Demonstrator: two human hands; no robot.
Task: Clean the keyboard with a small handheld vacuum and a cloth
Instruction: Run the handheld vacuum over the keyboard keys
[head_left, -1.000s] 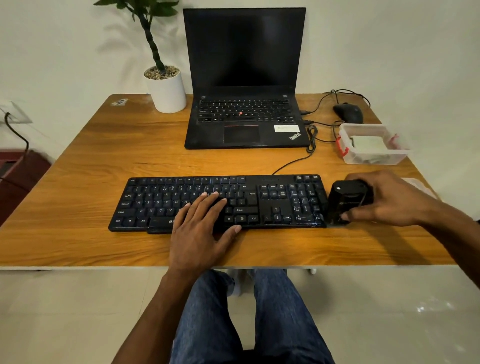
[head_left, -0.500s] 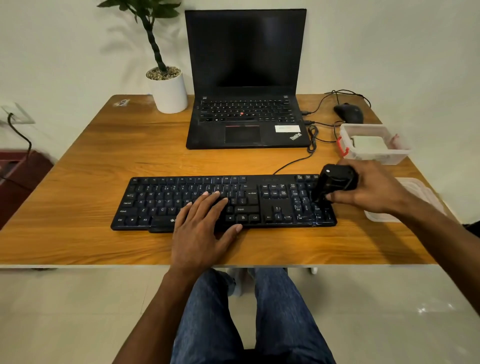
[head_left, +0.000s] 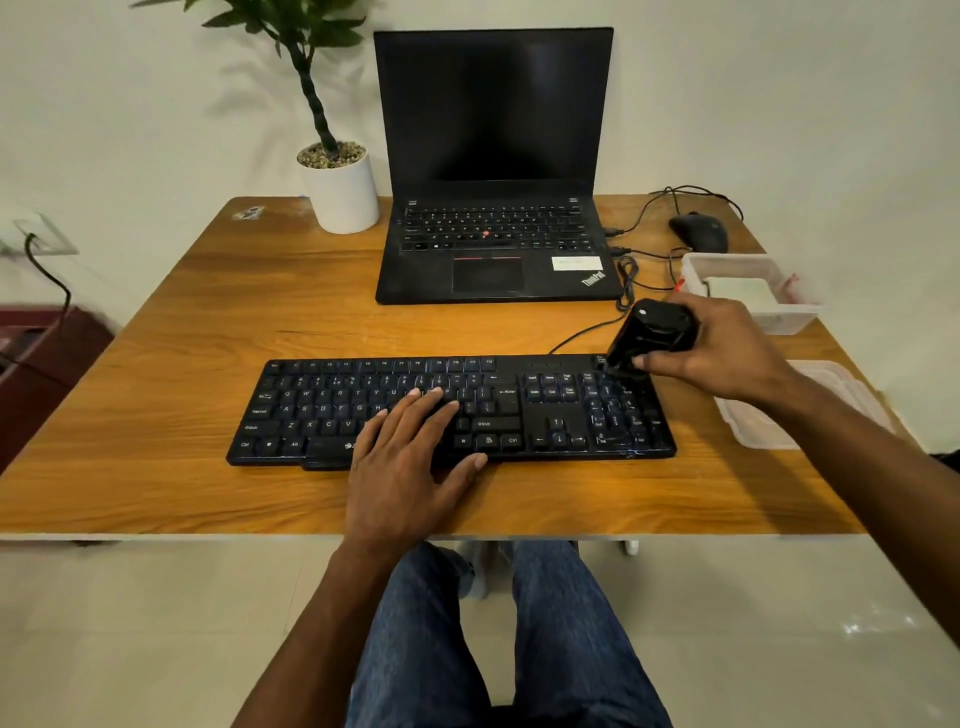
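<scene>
A black full-size keyboard (head_left: 322, 410) lies across the near half of the wooden desk (head_left: 171, 332). My left hand (head_left: 410, 457) rests flat on its middle keys, fingers straight and spread. My right hand (head_left: 722, 348) grips a small black handheld vacuum (head_left: 649, 335), tilted, its lower end on the far right corner of the keyboard above the number pad. A folded white cloth (head_left: 740, 291) lies inside a clear plastic box (head_left: 795, 317) behind my right hand.
An open black laptop (head_left: 493, 208) stands at the back centre, with cables (head_left: 631, 280) and a black mouse (head_left: 698, 231) to its right. A white potted plant (head_left: 340, 189) stands at the back left. A clear lid (head_left: 831, 395) lies at the desk's right edge.
My right hand lifted the vacuum from the desk beside the keyboard's right end and carried it up to the keyboard's far right corner. My left hand stayed on the keys.
</scene>
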